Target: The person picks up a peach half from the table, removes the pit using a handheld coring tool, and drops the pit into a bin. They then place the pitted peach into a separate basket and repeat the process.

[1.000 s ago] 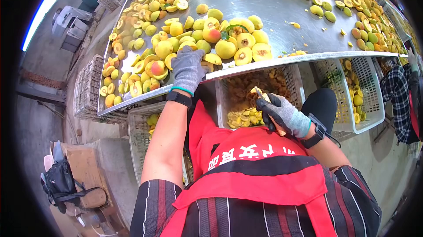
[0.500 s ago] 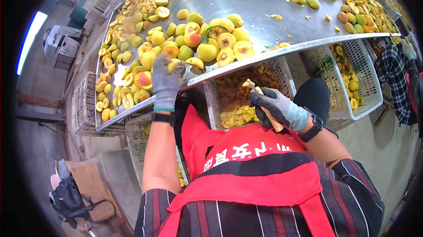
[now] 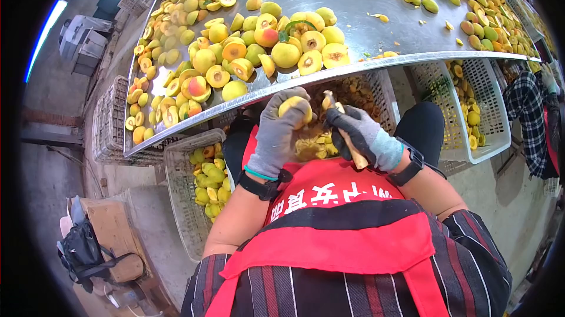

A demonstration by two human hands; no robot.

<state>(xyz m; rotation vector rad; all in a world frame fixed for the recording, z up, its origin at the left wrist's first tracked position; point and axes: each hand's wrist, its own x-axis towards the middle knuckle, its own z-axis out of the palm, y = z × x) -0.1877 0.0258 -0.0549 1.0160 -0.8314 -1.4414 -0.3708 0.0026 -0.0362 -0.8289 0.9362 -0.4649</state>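
In front of my apron, my left hand (image 3: pixel 273 134), in a grey glove, is closed around a yellow peach half (image 3: pixel 295 110). My right hand (image 3: pixel 362 137), also gloved, grips a wooden-handled tool (image 3: pixel 354 153); its tip (image 3: pixel 329 100) points up and away from me, close beside the peach half but apart from it. The tip's exact shape is hard to make out. Below both hands stands a white crate (image 3: pixel 385 99) with brown scraps and yellow peach pieces. Cut peaches (image 3: pixel 285 55) are heaped on the metal table (image 3: pixel 347 17) just beyond my hands.
The table's raised metal edge (image 3: pixel 400 62) runs across in front of me. A crate of peach halves (image 3: pixel 176 199) stands at lower left, another crate (image 3: pixel 500 123) at right. A person in checked clothing (image 3: pixel 525 117) is at far right. A black bag (image 3: pixel 82 252) lies at lower left.
My left hand has come from the peach pile on the table back toward me, with a peach half in it, next to my right hand. The right hand has barely moved.
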